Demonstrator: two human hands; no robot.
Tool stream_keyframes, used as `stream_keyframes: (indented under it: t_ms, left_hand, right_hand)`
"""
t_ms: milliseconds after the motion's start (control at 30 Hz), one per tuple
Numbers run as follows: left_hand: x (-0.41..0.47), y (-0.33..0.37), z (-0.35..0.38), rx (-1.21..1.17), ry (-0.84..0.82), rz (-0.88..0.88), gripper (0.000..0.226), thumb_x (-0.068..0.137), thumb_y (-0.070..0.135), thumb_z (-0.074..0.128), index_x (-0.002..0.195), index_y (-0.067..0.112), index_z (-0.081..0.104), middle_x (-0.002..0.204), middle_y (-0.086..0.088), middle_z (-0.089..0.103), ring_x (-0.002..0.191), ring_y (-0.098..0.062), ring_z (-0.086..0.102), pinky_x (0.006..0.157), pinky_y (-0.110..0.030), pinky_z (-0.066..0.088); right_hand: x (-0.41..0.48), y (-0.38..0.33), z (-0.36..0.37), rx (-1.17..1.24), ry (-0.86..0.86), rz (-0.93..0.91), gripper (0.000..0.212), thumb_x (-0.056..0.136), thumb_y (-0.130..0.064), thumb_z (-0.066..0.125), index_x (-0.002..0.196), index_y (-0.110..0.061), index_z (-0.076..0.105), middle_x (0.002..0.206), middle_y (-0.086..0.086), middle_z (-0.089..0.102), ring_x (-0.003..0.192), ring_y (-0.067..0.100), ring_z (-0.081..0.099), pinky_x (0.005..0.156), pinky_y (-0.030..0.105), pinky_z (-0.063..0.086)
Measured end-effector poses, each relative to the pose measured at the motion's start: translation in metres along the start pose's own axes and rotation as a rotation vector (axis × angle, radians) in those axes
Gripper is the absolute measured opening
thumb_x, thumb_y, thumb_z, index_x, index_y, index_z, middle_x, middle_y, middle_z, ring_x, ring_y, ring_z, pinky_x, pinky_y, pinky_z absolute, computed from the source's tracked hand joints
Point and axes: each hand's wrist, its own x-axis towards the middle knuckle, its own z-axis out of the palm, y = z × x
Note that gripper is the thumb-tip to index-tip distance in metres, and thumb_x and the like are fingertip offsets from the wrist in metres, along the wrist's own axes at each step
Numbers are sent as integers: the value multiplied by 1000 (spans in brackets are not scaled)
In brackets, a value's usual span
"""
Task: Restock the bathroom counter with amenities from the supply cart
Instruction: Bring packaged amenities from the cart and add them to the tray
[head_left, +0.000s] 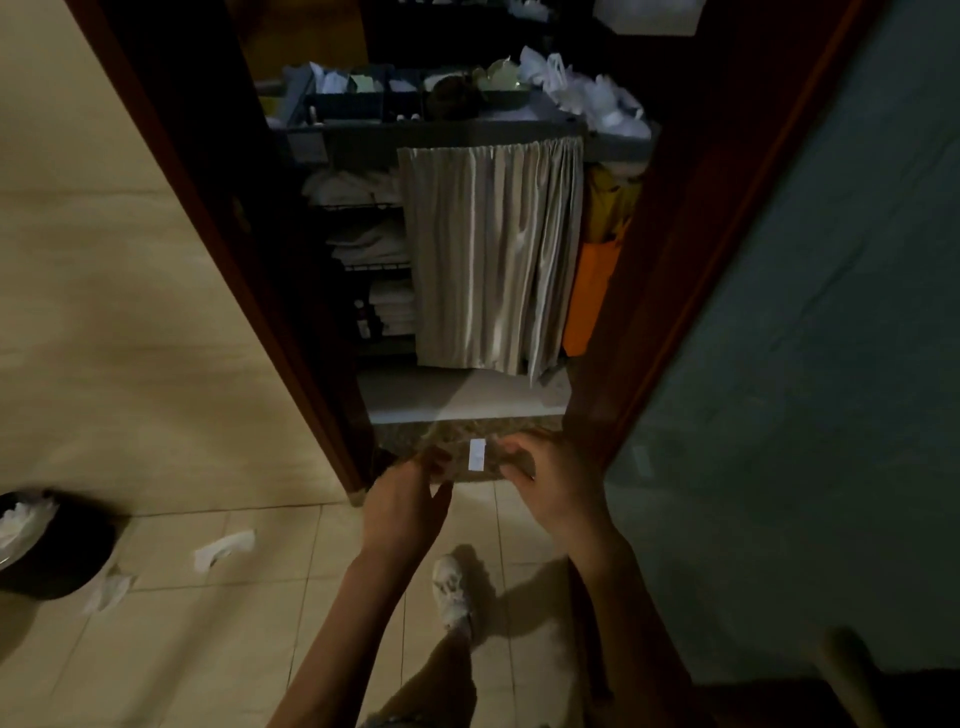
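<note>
As held low and near centre, just inside the doorway: small amenity packet (477, 456), dark, crinkled, with a white label, pinched at its left end by the left hand (405, 501) and at its right end by the right hand (556, 483), both grips closed on the wrapper.

Judged as the carrying step: item off the cart, not yet set down on the counter. Calls next for a turn away from the doorway toward the counter with a steady pinch on a light, probably slippery wrapper, then a release onto a bare patch. Possibly opening or checking of the packet first; cannot tell.

Beyond the packet, far centre: supply cart (441, 136) outside the dark door frame (291, 332), with small bins on its top tray, a pale curtain (488, 249) across the right of its shelves, folded white towels (363, 244) on the left, and an orange bag (592, 296) at the right end.

Near left: dark waste bin (62, 561) holding white paper, with paper scraps (223, 548) on the tiled floor (208, 649). Near centre: white shoe (453, 587).

Not in view: bathroom counter. Too dim and blurred to read: label text, packet contents, items in the top bins. Cut off at the upper edge: whatever lies beyond the cart. At right, a dark greenish panel (805, 312) of unclear nature.
</note>
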Motion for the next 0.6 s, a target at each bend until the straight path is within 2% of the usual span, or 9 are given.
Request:
stream_keyframes:
  t_ms: [67, 233, 400, 533, 600]
  left_hand:
    - [44, -1, -5, -18, 9, 10, 22, 94, 24, 55, 115, 23, 62, 102, 2, 69, 85, -12, 66, 63, -17, 42]
    - [160, -8, -37, -85, 107, 41, 31, 91, 24, 60, 122, 24, 60, 114, 3, 66, 99, -14, 63, 80, -25, 50]
    - [259, -23, -62, -56, 202, 9, 32, 91, 20, 54, 121, 26, 63, 108, -3, 68, 92, -25, 65, 68, -30, 46]
    - [296, -40, -48, -87, 150, -26, 31, 90, 21, 57, 121, 24, 62, 113, -1, 67, 97, -23, 65, 71, -26, 45]
    - [306, -50, -39, -111, 97, -68, 31, 91, 24, 59, 123, 25, 60, 115, 2, 67, 101, -17, 64, 76, -21, 44]
  right_hand:
    - [42, 0, -2, -11, 23, -17, 33, 93, -25, 61, 126, -25, 60, 122, -5, 63, 113, 12, 57, 94, 31, 48]
    - [158, -20, -23, -60, 46, -105, 34, 93, -24, 61, 126, -22, 60, 125, -3, 62, 117, 15, 55, 99, 33, 46]
    - [260, -39, -34, -88, 39, -168, 31, 92, -27, 62, 124, -24, 62, 118, -4, 64, 113, 16, 56, 89, 28, 44]
    - [306, -36, -18, -50, 7, -158, 30, 91, -26, 64, 121, -23, 64, 115, -4, 66, 110, 16, 58, 90, 30, 47]
    - [324, -32, -6, -53, -31, -159, 31, 91, -26, 64, 121, -24, 63, 115, -5, 66, 109, 14, 58, 89, 26, 45]
